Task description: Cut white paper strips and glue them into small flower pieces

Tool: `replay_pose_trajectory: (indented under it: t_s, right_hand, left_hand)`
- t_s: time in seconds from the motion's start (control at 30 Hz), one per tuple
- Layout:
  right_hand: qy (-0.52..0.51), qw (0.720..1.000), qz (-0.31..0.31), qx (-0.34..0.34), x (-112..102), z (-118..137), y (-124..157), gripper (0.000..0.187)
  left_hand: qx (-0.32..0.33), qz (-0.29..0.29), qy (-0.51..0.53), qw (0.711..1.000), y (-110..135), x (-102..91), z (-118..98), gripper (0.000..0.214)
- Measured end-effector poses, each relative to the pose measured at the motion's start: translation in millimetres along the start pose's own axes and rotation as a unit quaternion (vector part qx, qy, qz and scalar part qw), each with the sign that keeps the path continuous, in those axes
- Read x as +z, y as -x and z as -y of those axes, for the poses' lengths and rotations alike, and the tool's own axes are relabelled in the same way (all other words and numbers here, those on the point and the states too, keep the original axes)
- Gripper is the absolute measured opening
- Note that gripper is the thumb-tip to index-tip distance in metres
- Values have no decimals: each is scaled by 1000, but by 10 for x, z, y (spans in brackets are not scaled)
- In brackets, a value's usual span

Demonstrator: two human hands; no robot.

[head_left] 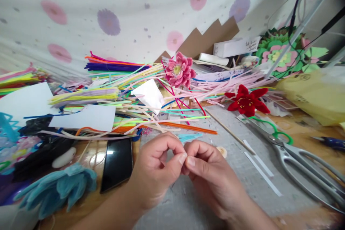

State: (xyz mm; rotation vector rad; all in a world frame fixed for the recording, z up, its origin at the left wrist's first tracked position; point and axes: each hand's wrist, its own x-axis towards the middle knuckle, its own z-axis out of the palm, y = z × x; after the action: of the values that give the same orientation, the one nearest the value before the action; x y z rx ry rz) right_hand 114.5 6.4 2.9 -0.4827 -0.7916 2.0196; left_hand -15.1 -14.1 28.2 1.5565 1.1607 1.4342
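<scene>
My left hand (155, 172) and my right hand (208, 172) meet at the fingertips low in the middle of the view, over a grey mat (242, 187). Both are curled, thumbs and forefingers pinched together on something too small to make out. A light blue pipe cleaner piece (190, 136) lies just beyond the knuckles. A small white tape roll (221, 151) sits right of my right hand.
A heap of coloured pipe cleaners (121, 90) fills the back. A pink flower (179, 72), a red flower (246, 102), large scissors (296, 158), a black phone (118, 161), a blue fuzzy flower (59, 187), white paper sheets (86, 116) and a yellow bag (315, 93) lie around.
</scene>
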Motion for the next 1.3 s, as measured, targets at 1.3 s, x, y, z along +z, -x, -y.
replay_pose_trajectory:
  t_s: [1.3]
  right_hand:
    - [332, 852, -84, -396, -93, 8, 1, 27]
  left_hand:
    - [-140, -7, 154, 978, 10, 29, 57, 16]
